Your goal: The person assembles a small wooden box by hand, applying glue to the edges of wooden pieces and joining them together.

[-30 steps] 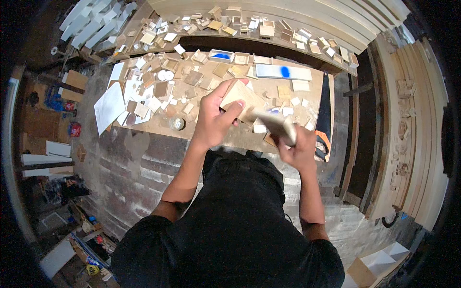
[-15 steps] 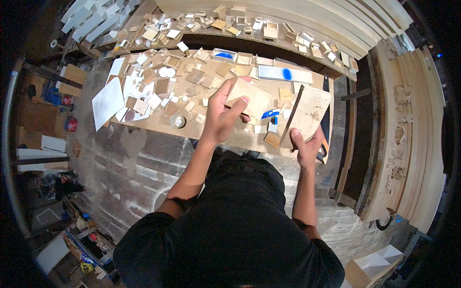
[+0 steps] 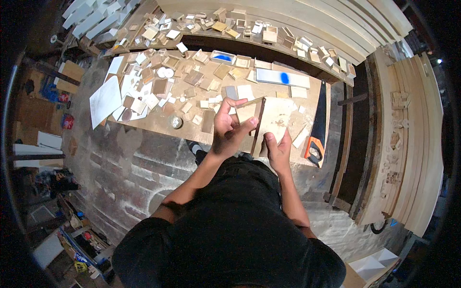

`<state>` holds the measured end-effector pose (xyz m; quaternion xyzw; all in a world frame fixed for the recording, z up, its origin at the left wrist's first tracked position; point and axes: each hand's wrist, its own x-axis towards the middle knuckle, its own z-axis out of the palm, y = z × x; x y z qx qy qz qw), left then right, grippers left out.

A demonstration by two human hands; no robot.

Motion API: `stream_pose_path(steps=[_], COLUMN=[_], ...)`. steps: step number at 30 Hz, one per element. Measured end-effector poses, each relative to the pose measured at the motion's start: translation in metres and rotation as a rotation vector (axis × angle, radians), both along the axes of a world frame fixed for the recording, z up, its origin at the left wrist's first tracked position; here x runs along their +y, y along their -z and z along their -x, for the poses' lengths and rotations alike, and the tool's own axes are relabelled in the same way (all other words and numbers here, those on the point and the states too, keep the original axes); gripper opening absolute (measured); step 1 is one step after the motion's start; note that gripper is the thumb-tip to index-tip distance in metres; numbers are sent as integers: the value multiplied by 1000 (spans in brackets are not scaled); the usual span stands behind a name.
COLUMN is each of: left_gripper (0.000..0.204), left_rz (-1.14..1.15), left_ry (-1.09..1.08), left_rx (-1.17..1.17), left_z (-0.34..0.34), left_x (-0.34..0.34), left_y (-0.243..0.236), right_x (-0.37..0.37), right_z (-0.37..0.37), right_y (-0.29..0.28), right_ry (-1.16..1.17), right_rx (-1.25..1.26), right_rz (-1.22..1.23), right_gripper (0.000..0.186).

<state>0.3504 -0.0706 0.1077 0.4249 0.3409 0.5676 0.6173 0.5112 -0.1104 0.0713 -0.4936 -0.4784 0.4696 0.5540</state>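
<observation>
My left hand [image 3: 227,135] is closed round a small, pale wooden piece [image 3: 245,111], thumb on its front. Closed on a larger light board [image 3: 277,113] with a dark long edge and blotched face, my right hand [image 3: 277,151] grips it from below. The board stands upright against or just beside the small piece; I cannot tell whether they touch. Beneath them is the worktable [image 3: 144,126], scattered with small wood blocks, open boxes and white sheets [image 3: 104,102]. A hand saw [image 3: 314,149] with an orange-and-black handle lies at its right end, near a blue-marked white board [image 3: 271,75].
A back shelf [image 3: 301,64] holds several small wooden boxes. Long planks [image 3: 418,144] are stacked along the right side, white pieces [image 3: 98,19] at the upper left. A glass jar [image 3: 176,122] stands on the table's near edge. Tools and boards [image 3: 72,249] crowd the lower left.
My right hand has swung the board leftward from the table's right side to beside the left hand's piece. Both hands have come closer together, the left one slightly lower and to the right.
</observation>
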Motion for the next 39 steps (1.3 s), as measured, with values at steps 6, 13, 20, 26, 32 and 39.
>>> stream_pose_path(steps=[6,13,20,26,32,39], left_gripper=[48,43,43,47,73,103], left_rz=[-27,-65,-53,-82,-80,-180], left_ry=[-44,-39,-22,40,97,202], left_rx=[-106,17,174,259,252,63], left_z=[0,-8,-19,-12,-3,48], left_x=[10,8,-3,2,12,51], left_y=[-12,9,1,-8,-27,-17], right_x=[14,7,16,26,33,44], right_z=[-14,-22,-34,-42,-34,7], right_y=[7,27,20,2,-20,-48], right_ry=[-21,-14,-97,-134,-18,-18], right_rx=[87,237,263,54,-284,-386], right_rz=[-26,94,107,166,-20,-23], right_gripper=[42,48,44,35,42,39])
